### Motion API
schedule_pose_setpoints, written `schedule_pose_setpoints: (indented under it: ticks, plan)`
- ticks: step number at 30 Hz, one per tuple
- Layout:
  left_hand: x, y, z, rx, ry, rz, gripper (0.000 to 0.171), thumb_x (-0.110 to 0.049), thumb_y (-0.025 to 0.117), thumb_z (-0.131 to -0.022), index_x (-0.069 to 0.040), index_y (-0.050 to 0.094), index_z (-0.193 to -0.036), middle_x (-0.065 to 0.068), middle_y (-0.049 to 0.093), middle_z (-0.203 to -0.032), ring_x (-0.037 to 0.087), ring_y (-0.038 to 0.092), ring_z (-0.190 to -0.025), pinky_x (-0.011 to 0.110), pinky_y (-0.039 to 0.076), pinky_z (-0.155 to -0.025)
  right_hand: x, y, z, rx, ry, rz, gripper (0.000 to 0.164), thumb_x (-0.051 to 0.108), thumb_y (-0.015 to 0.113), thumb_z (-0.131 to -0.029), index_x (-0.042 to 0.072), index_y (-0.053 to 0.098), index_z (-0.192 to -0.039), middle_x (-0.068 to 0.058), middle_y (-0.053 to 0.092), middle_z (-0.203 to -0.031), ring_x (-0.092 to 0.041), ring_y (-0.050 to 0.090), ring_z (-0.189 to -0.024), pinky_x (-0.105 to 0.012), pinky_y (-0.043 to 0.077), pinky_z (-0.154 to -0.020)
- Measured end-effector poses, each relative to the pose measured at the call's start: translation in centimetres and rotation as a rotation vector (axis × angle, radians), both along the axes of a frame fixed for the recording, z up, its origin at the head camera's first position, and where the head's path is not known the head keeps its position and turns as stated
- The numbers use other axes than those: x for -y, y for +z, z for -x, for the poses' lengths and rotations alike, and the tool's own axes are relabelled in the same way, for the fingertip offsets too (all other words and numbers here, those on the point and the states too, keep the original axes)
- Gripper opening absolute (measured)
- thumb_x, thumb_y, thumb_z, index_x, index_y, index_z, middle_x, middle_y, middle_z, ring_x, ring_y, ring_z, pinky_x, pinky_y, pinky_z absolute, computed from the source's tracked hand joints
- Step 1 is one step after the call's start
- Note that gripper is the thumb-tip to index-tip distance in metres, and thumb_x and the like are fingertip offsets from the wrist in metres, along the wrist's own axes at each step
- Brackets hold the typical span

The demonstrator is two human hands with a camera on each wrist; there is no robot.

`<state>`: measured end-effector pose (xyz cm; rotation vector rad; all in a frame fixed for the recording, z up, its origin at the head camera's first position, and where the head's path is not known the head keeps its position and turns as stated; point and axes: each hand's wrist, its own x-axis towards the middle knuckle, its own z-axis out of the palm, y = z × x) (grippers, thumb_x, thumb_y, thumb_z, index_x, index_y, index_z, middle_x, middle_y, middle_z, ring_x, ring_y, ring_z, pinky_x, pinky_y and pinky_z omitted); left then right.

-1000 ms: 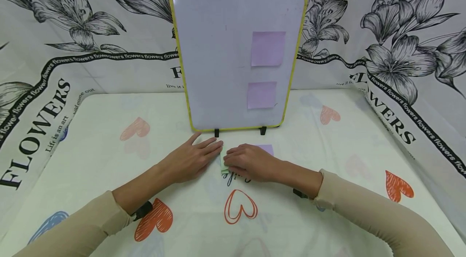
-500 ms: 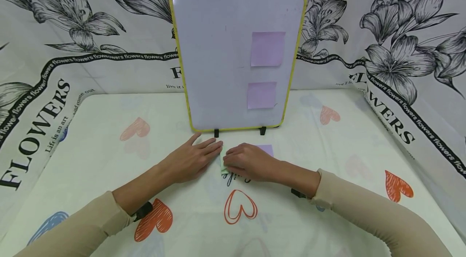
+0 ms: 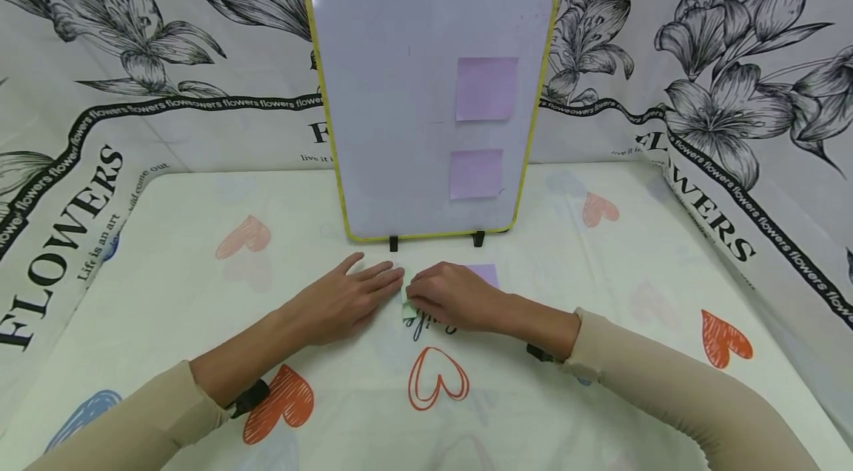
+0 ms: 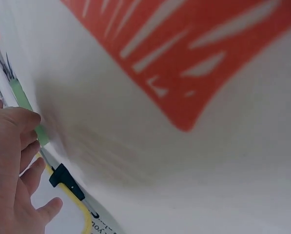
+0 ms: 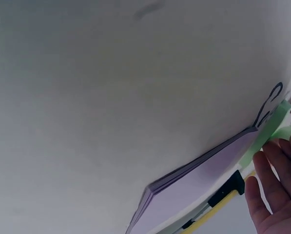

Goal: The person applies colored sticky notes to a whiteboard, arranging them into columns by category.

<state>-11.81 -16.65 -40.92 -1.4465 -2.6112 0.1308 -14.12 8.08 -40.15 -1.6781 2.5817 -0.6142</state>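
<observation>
A pad of green sticky notes (image 5: 274, 122) lies on the table, mostly covered by the hands in the head view. My right hand (image 3: 460, 297) bends over it, fingertips pinching a green sheet (image 5: 287, 132) that curves up from the pad. My left hand (image 3: 346, 301) lies beside the pad's left edge with fingers spread, its fingertips right at the green stack (image 4: 21, 95) in the left wrist view. Partly behind my right hand sits a pad of purple sticky notes (image 3: 484, 275). Two purple sticky notes, an upper one (image 3: 486, 89) and a lower one (image 3: 476, 174), are stuck on the whiteboard (image 3: 386, 108).
The yellow-framed whiteboard stands upright on black feet (image 3: 477, 238) just beyond my hands. A white tablecloth (image 3: 566, 412) with printed hearts covers the table. Behind rises a flower-printed backdrop (image 3: 260, 138).
My left hand has drawn back slightly from the whiteboard, toward me. My right hand stays over the green pad with little movement. The head view has shifted a touch.
</observation>
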Motion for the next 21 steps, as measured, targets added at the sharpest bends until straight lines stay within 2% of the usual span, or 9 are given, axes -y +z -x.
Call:
schedule_pose_setpoints:
  ticks: [5, 7, 11, 15, 21]
  plan:
    - [0.3, 0.2, -0.8, 0.017, -0.041, -0.012, 0.050, -0.021, 0.063, -0.093, -0.007, 0.056, -0.140, 0.006, 0.055, -0.145, 0.021, 0.051, -0.134, 0.052, 0.039, -0.105, 0.0, 0.1, -0.1, 0.019, -0.018, 0.005, 0.011, 0.006, 0.064, -0.094, 0.012, 0.068, -0.086, 0.007, 0.066, -0.082, -0.006, 0.062, -0.078, -0.029, 0.052, -0.080]
    - [0.4, 0.2, -1.1, 0.016, -0.054, -0.015, 0.049, -0.021, 0.064, -0.093, -0.008, 0.057, -0.140, 0.006, 0.056, -0.144, 0.021, 0.052, -0.133, 0.052, 0.039, -0.105, 0.0, 0.1, -0.1, 0.031, -0.023, 0.009, 0.013, 0.006, 0.063, -0.095, 0.012, 0.067, -0.084, 0.007, 0.063, -0.078, -0.005, 0.059, -0.073, -0.027, 0.051, -0.076]
    - [0.5, 0.2, -1.6, -0.011, -0.073, -0.006, 0.048, -0.021, 0.064, -0.093, -0.009, 0.059, -0.139, 0.004, 0.056, -0.143, 0.021, 0.053, -0.132, 0.053, 0.039, -0.105, -0.1, 0.1, -0.1, 0.042, -0.032, 0.012, 0.013, 0.006, 0.063, -0.095, 0.012, 0.066, -0.083, 0.008, 0.060, -0.075, -0.004, 0.055, -0.069, -0.024, 0.049, -0.072]
    - [0.7, 0.1, -2.1, -0.037, -0.093, 0.013, 0.047, -0.022, 0.065, -0.092, -0.011, 0.060, -0.138, 0.002, 0.057, -0.142, 0.020, 0.054, -0.131, 0.053, 0.040, -0.104, -0.2, 0.1, -0.1, 0.041, -0.026, 0.006, 0.011, 0.007, 0.064, -0.095, 0.012, 0.067, -0.085, 0.009, 0.060, -0.077, -0.004, 0.054, -0.069, -0.024, 0.049, -0.072]
    - [0.9, 0.1, -2.5, -0.045, -0.170, 0.001, 0.048, -0.024, 0.065, -0.091, -0.012, 0.061, -0.137, 0.000, 0.058, -0.141, 0.019, 0.054, -0.130, 0.047, 0.042, -0.103, -0.2, -0.1, 0.1, 0.041, -0.024, 0.002, 0.015, 0.007, 0.064, -0.095, 0.013, 0.063, -0.081, 0.009, 0.056, -0.073, -0.004, 0.050, -0.066, -0.022, 0.046, -0.068]
